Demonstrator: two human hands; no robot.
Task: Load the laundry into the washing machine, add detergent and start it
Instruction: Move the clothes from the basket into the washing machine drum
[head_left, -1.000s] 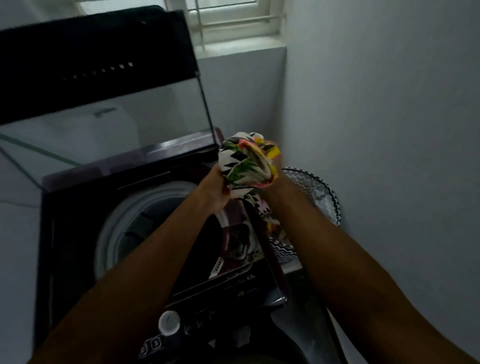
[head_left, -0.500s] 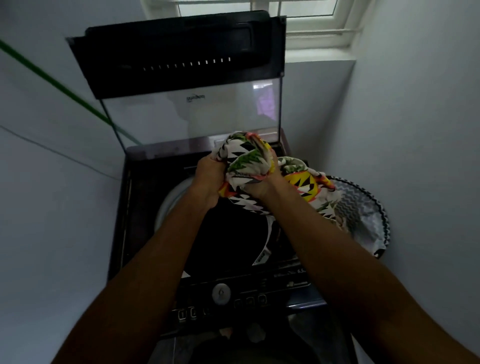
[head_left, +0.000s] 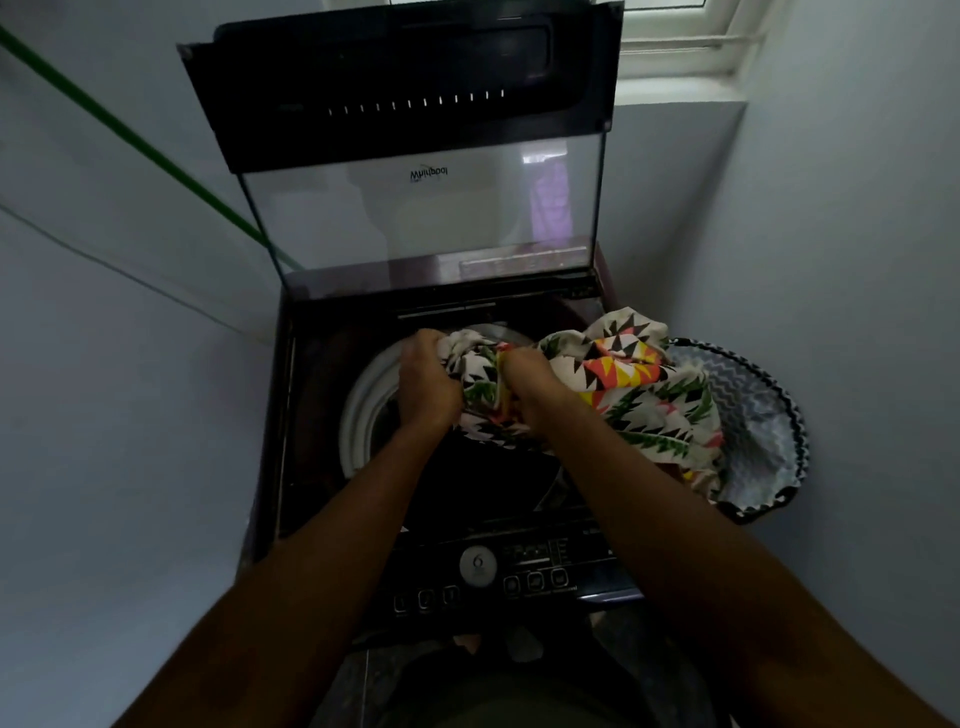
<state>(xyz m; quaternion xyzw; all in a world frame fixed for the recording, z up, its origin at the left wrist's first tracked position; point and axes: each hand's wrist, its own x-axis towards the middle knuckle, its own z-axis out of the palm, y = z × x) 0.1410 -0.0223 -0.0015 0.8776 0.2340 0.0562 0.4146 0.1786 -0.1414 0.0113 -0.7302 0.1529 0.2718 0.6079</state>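
A dark top-loading washing machine (head_left: 311, 415) stands in front of me with its glass lid (head_left: 426, 208) raised upright. Over the round drum opening (head_left: 363, 410), my left hand (head_left: 426, 384) and my right hand (head_left: 524, 374) both grip a bunched patterned cloth (head_left: 639, 395) in white, black, green and orange. The cloth trails to the right over the machine's edge into a zigzag-patterned laundry basket (head_left: 763, 415). The control panel (head_left: 519, 571) with a round knob and several buttons lies at the near edge.
Pale walls close in on the left and right of the machine. A green line (head_left: 130, 135) runs diagonally along the left wall. A window sill (head_left: 675, 62) sits at the upper right. The basket fills the gap between machine and right wall.
Both hands have carried the bunched cloth from the right of the machine to above the drum and lowered it. More cloth now trails out of the basket.
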